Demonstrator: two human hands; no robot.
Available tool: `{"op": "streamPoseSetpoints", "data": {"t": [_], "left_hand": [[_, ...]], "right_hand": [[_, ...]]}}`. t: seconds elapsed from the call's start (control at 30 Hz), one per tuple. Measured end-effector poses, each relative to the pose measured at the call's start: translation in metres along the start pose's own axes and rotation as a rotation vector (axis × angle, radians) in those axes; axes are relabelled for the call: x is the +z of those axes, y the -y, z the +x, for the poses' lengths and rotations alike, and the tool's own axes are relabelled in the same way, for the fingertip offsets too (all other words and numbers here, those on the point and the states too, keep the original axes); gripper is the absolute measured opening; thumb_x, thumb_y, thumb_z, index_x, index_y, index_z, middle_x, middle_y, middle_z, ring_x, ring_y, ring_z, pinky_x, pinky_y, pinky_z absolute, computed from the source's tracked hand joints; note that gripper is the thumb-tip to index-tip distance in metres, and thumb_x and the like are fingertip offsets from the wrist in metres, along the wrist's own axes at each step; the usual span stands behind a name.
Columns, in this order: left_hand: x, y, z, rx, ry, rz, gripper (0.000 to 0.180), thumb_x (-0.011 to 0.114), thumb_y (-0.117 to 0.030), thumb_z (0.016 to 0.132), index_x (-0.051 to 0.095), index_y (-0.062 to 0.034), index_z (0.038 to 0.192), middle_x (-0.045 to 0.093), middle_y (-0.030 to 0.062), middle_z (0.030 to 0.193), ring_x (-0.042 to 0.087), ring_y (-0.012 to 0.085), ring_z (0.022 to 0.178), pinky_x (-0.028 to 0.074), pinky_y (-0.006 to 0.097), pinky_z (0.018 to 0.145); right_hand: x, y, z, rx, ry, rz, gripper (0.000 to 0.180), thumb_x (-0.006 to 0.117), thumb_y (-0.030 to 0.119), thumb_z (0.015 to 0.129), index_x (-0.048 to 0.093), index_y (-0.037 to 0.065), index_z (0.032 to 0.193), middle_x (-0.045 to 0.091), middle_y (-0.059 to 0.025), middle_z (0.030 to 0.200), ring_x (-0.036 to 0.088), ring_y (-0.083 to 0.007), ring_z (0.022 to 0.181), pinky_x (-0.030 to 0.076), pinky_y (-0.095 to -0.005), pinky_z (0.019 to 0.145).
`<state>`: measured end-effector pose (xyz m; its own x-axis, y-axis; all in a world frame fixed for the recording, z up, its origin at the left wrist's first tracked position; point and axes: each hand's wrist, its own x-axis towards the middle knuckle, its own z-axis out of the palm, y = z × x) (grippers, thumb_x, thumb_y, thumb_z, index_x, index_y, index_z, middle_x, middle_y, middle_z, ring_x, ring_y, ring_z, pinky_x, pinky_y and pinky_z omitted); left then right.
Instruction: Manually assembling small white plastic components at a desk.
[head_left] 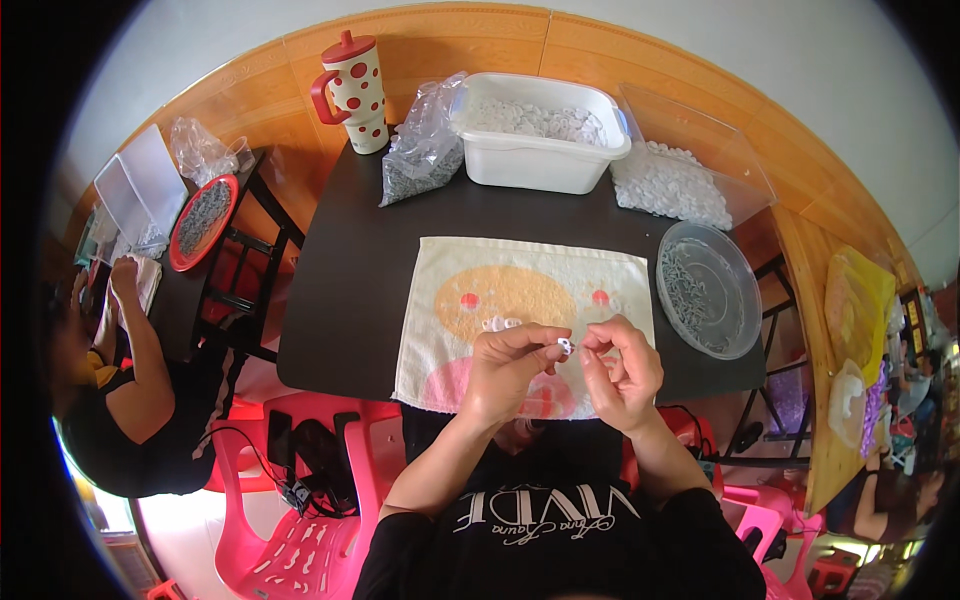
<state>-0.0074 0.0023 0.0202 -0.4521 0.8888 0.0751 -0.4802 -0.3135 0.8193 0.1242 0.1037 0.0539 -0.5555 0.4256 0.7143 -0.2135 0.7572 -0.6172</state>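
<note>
Both hands meet over the printed towel (pixel 520 280) — the left hand (pixel 508 370) pinches a small white plastic ring (pixel 564 346) at its fingertips, and the right hand (pixel 622 372), fingers curled narrow, touches it too. A few more white rings (pixel 500 323) lie on the towel just beyond — white tub (pixel 540 160) well behind.

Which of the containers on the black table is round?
The clear shallow dish at the table's right edge, near the right hand. The white tub and the clear box behind it are rectangular.

The small white piece (pixel 564 346) between both grips is too tiny to identify.
</note>
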Motion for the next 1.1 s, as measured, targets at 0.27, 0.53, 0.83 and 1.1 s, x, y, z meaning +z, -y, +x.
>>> {"op": "streamPoseSetpoints", "data": {"t": [0.27, 0.53, 0.83, 1.1], "left_hand": [[0.001, -0.003, -0.002, 0.037, 0.025, 0.037, 0.022, 0.065, 0.011, 0.087, 0.074, 0.0023, 0.105, 0.072, 0.0077, 0.093, 0.063, 0.0103, 0.078, 0.051, 0.023, 0.067], [0.005, -0.003, -0.006, 0.066, -0.038, 0.153, 0.022, 0.064, 0.012, 0.086, 0.074, 0.0018, 0.103, 0.071, 0.0047, 0.086, 0.061, 0.0089, 0.072, 0.050, 0.022, 0.064], [0.004, 0.002, -0.009, 0.086, -0.062, 0.212, 0.022, 0.064, 0.013, 0.086, 0.074, 0.0021, 0.102, 0.070, 0.0041, 0.085, 0.061, 0.0082, 0.070, 0.049, 0.021, 0.060], [-0.028, -0.005, 0.000, 0.212, -0.242, 0.044, 0.023, 0.062, 0.009, 0.090, 0.070, 0.0030, 0.111, 0.072, 0.0124, 0.093, 0.067, 0.0165, 0.082, 0.051, 0.026, 0.069]], "right_hand": [[0.003, 0.004, 0.002, 0.015, 0.004, -0.017, 0.029, 0.063, -0.013, 0.079, 0.061, -0.005, 0.107, 0.061, -0.0119, 0.082, 0.059, -0.0186, 0.067, 0.047, -0.0266, 0.058], [0.006, 0.000, 0.005, -0.161, 0.042, -0.126, 0.029, 0.060, -0.014, 0.077, 0.061, -0.004, 0.105, 0.064, -0.0129, 0.083, 0.058, -0.0264, 0.065, 0.045, -0.0342, 0.059], [0.005, -0.002, 0.006, -0.198, 0.110, -0.136, 0.032, 0.059, -0.015, 0.077, 0.061, -0.002, 0.106, 0.061, -0.0107, 0.078, 0.055, -0.0249, 0.063, 0.044, -0.0341, 0.057], [-0.022, -0.018, 0.007, 0.248, 0.054, -0.015, 0.019, 0.068, -0.004, 0.084, 0.062, -0.004, 0.103, 0.062, -0.0096, 0.089, 0.060, -0.0173, 0.076, 0.048, -0.0274, 0.069]]}}
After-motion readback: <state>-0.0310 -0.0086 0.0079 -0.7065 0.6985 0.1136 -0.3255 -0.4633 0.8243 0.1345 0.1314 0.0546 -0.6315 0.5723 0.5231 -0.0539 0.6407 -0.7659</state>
